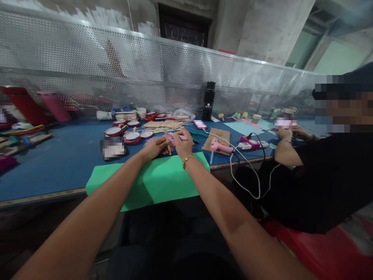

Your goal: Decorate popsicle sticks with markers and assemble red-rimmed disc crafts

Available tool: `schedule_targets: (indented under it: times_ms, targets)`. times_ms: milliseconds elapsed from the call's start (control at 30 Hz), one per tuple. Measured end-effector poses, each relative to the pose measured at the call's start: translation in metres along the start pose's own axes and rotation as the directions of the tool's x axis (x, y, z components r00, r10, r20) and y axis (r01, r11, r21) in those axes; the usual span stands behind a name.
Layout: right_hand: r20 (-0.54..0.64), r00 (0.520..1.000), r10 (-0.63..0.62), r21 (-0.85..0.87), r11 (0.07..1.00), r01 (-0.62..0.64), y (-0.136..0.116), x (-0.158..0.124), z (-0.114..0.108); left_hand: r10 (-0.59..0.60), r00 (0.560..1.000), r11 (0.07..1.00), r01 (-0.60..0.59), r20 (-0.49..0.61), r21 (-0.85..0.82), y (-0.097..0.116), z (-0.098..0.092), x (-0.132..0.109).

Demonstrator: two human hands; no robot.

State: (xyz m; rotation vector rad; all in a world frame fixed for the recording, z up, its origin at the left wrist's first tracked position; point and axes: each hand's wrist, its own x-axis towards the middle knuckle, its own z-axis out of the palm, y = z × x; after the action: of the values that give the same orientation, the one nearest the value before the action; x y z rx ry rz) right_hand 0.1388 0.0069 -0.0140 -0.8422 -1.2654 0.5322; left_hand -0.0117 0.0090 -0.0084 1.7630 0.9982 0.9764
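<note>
My left hand (155, 148) is closed, pinching a flat wooden craft stick (167, 140) held nearly upright. Beside it, my right hand (183, 146), with a gold bracelet at the wrist, grips a pink pen (182, 137); its tip by the stick is too small to make out. Both hands are over the table's front part, just beyond a green sheet (163, 182) that hangs over the edge. Behind them lies a pile of wooden sticks (166, 124). Small red-rimmed drums (132, 137) stand to the left of the hands.
A pink glue gun (220, 146) rests by a cardboard piece (224, 136) at right, with white cables looping off the edge. A black bottle (208, 102) stands at the back before a perforated metal screen (183, 74). A co-worker (326, 175) sits at right.
</note>
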Motion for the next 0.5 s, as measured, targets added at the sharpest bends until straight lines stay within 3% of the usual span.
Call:
schedule_targets:
  times_ms: [500]
  targets:
    - [0.009, 1.000, -0.027, -0.016, 0.999, 0.028, 0.0014, -0.0001, 0.0006, 0.009, 1.000, 1.000, -0.009, -0.003, 0.006, 0.0006, 0.0005, -0.0005]
